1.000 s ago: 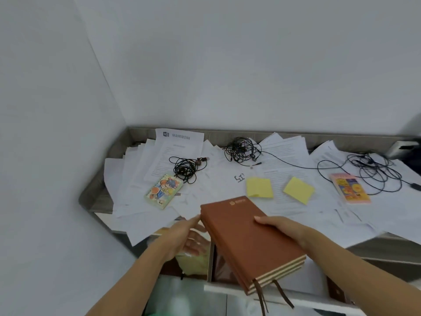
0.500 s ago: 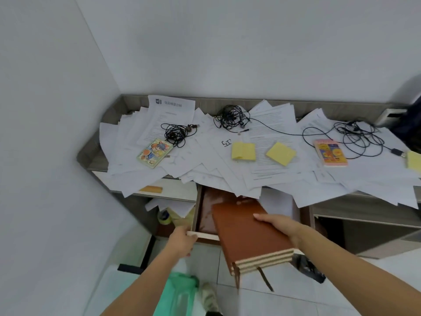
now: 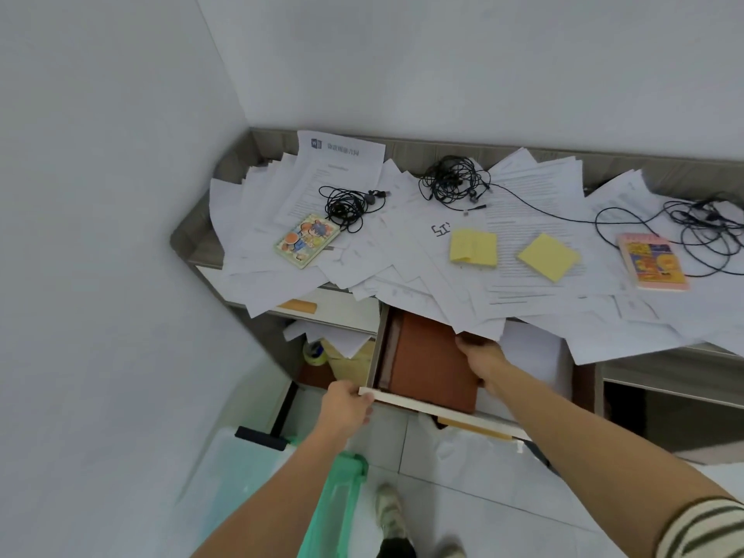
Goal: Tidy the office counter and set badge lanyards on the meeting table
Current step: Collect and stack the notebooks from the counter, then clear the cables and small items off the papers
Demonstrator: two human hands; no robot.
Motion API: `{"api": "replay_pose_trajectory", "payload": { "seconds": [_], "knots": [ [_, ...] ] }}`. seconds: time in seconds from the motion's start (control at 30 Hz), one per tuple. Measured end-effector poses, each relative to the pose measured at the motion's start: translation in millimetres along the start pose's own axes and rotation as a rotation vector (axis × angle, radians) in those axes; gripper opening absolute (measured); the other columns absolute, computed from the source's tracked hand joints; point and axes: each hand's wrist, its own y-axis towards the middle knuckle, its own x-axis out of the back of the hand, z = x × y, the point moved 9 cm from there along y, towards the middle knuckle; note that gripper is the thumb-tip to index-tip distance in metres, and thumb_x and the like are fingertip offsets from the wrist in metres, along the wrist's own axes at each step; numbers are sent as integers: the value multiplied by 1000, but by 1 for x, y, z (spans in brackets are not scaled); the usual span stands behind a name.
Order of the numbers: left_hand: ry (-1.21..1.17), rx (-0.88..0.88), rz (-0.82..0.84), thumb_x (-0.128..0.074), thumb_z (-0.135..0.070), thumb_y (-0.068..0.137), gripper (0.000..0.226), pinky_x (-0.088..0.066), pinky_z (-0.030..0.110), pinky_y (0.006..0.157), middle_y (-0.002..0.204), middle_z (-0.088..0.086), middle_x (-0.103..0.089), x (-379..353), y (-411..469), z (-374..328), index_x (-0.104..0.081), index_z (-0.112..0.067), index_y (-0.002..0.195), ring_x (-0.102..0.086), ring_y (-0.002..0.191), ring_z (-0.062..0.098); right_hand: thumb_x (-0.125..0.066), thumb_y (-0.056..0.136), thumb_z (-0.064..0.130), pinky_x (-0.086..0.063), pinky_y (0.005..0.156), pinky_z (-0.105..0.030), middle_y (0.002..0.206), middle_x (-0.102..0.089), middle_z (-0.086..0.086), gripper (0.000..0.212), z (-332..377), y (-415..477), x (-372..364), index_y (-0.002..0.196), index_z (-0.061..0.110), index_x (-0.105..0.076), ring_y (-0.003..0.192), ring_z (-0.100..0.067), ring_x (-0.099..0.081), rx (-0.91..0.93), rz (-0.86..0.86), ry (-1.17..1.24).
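While our left hand grips the drawer front, our right hand clasps the edge of the notebooks lying inside, just left of it: flat, smooth, brown rectangles; white paper lies right.

Blue "W" logo on the top sheet; blurred heading beside it, illegible.

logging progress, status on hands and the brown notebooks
Left hand grips drawer front. Right hand holds brown notebooks inside drawer. Loose papers overhang it.
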Motion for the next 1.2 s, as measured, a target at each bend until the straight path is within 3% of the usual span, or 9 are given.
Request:
{"api": "replay_pose_trajectory", "payload": {
  "seconds": [0.17, 0.33, 0.43, 0.53, 0.6, 0.8, 0.9, 1.1, 1.2],
  "knots": [
    [-14, -22, 20, -59, -6, 94, 6, -57, 36, 73, 81, 12, -64, 1, 3, 0, -63, -8, 90, -61, 72, 21, -52, 98, 39, -42, 107, -43, 142, -48, -15, 60, 18, 2, -37, 144, 4, -36, 127, -33, -49, -4, 39, -246],
    [116, -34, 31, -61, -10, 93, 13, -57, 35, 71, 79, 10, -64, 5, 4, 1, -61, -11, 79, -62, 72, 21, -45, 99, 51, -47, 90, -43, 150, -40, -10, 67, 10, -14, -35, 150, 11, -29, 132, -31, -44, -92, 162, -458],
    [340, -67, 45, -61, -19, 91, 17, -57, 43, 75, 77, 11, -64, 9, 4, -6, -62, -5, 82, -68, 78, 30, -51, 97, 46, -53, 84, -41, 133, -51, -11, 59, 3, -24, -28, 140, 8, -38, 118, -28, -53, -50, 204, -584],
    [625, -111, 8, -57, -24, 90, 19, -52, 37, 68, 84, 12, -68, 18, -1, -28, -64, -6, 86, -67, 81, 29, -56, 93, 43, -55, 76, -37, 97, -59, -6, 40, 21, -36, -16, 113, 8, -54, 86, -21, -59, 166, 151, -788],
    [752, -164, -73, -51, -22, 91, 19, -46, 30, 65, 89, 12, -69, 25, -4, -55, -63, -8, 88, -66, 84, 28, -58, 91, 44, -54, 73, -34, 90, -65, -6, 38, 38, -49, -3, 106, 9, -61, 78, -19, -61, 273, 111, -819],
    [635, -432, -219, -56, -31, 91, 16, -50, 31, 76, 97, 2, -65, 16, -11, -157, -63, -19, 99, -62, 88, 20, -63, 91, 33, -55, 57, -27, 75, -74, 0, 18, 93, -106, 50, 91, 15, -68, 63, -13, -72, 476, 103, -543],
    [601, -523, -170, -58, -30, 91, 15, -48, 29, 71, 95, 2, -64, -9, -8, -203, -63, -18, 99, -61, 79, 18, -64, 89, 36, -59, 66, -34, 73, -74, 5, 15, 126, -105, 98, 88, 21, -69, 64, -11, -71, 555, -57, -535],
    [611, -560, -36, -52, -24, 95, 25, -50, 32, 82, 110, 6, -61, -65, 28, -261, -61, -10, 114, -60, 98, 24, -62, 91, 38, -51, 80, -31, 106, -69, 3, 29, 158, -61, 168, 113, 21, -67, 98, -18, -64, 515, -321, -700],
    [654, -489, -29, -52, -26, 95, 19, -48, 32, 76, 102, 11, -62, -79, 50, -269, -56, -8, 98, -57, 89, 23, -59, 93, 38, -49, 87, -32, 122, -65, 1, 38, 168, -42, 172, 127, 20, -58, 109, -18, -60, 512, -346, -759]
  ]
}}
